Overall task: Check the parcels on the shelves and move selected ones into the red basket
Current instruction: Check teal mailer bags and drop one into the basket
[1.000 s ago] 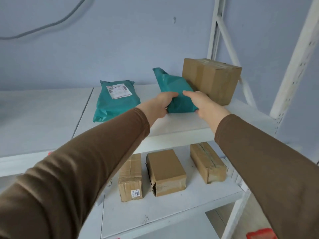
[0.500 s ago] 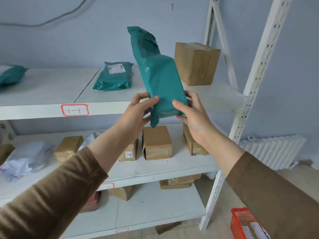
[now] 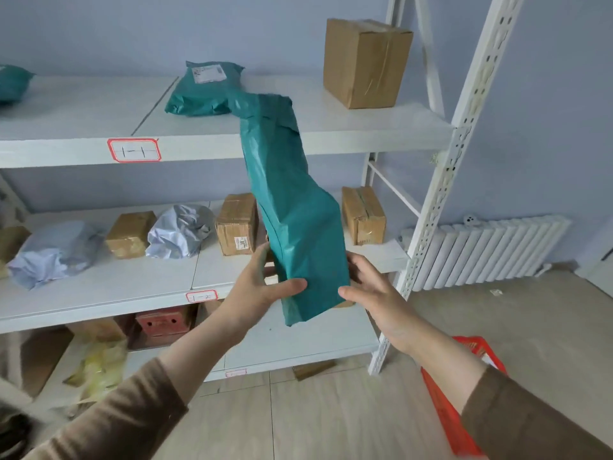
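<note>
Before the shelves' front edges, the left hand (image 3: 262, 287) and right hand (image 3: 371, 290) are gripping the lower end of an upright teal parcel (image 3: 292, 210) from either side, with the red basket (image 3: 457, 403) sitting on open floor below right.

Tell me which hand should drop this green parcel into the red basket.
Right, probably. The red basket sits on the floor directly under the right hand, which already grips the green parcel on that side. The left hand would have to cross over.
</note>
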### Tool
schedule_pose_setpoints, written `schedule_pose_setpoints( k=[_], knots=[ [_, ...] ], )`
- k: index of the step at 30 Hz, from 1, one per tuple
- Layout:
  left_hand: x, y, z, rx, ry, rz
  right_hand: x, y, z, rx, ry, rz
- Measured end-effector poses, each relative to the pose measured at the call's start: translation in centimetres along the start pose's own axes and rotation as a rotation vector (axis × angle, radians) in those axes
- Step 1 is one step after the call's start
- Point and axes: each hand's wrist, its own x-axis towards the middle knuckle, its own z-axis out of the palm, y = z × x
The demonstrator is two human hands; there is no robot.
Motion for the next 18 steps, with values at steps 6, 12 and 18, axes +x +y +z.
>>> schedule_pose_setpoints(
  k=[6,12,18],
  knots=[
    [1.1,-5.5,-1.3,0.855,0.241,0.405,0.5,1.4,-2.5,0.401,0.1,0.312],
    [2.0,-7.8,-4.1,1.353,0.379,0.921,0.1,0.9,-4.7,0.684,0.228,0.46],
    [3.1,-7.8,-4.8,1.414,0.344,1.222,1.1,0.4,-4.8,0.159,-0.197,0.441]
  ],
)
